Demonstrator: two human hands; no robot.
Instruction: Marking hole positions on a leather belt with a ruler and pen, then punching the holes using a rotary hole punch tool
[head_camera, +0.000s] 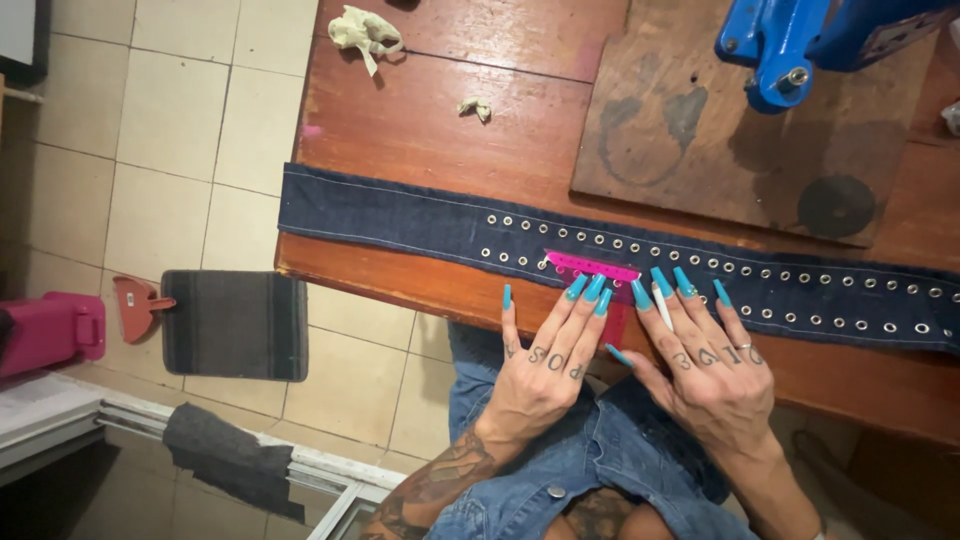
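Flat, unclenched: left hand (545, 365) and right hand (712, 365) press pink ruler (590, 267) on eyeleted denim strip (420, 222); wooden tabletop (420, 120) beneath.

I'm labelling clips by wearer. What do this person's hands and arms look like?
Both the left hand and right hand have long turquoise nails and tattooed marks across the fingers. The right has a ring. The left forearm is tattooed. No sleeves show.

A small sewing workshop — worn wooden workbench (420, 130), blue eyelet press (790, 50), studded denim strip (400, 215).
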